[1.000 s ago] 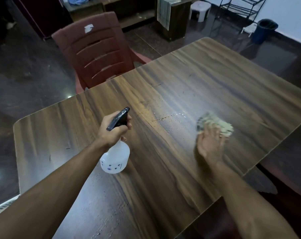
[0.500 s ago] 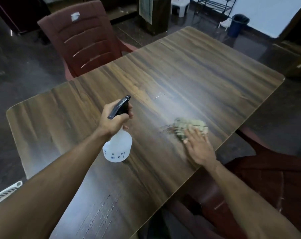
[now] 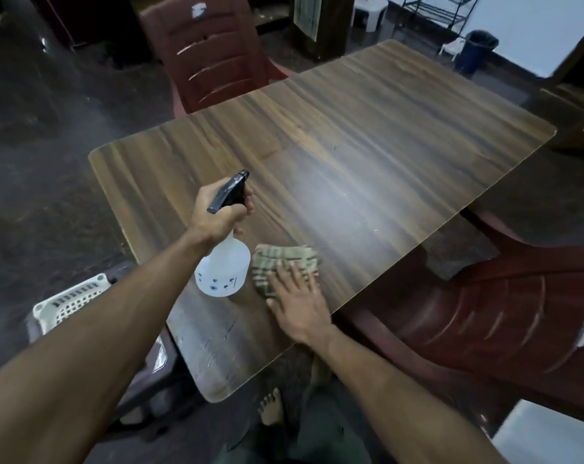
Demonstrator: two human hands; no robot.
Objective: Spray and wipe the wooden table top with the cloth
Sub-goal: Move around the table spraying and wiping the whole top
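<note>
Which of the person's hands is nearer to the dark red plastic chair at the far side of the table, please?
Left. The left hand, holding the white spray bottle, is nearer the dark red plastic chair; the right hand presses the checked cloth near the table's near edge.

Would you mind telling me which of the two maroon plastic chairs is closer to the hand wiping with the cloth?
The maroon chair at the right, its back beside the table's near edge, is closer to the right hand; the other chair stands at the far side.

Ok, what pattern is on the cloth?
The cloth is checked, pale beige with darker olive stripes, seen in the head view.
</note>
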